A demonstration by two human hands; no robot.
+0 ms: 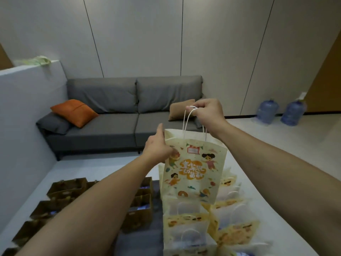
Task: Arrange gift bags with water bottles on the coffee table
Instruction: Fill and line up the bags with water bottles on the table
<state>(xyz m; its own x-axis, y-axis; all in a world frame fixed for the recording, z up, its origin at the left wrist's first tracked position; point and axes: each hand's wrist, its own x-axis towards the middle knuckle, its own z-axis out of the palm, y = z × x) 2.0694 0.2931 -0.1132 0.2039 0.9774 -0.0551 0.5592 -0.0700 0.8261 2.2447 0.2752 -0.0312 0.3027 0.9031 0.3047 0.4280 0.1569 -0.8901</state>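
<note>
Fingers [200, 112] of right hand [207, 112] pinching white twisted-cord handles [186, 121] of cream cartoon-printed paper gift bag [193, 169], held aloft above dark coffee table [140, 241]; left hand [158, 146] gripping bag's edge, likely steadying for placement among cream bags [186, 224] and brown bags [59, 191]

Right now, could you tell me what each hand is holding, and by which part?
The right hand grips the cream cartoon gift bag by its white handles; the left hand pinches its upper left edge.
</note>
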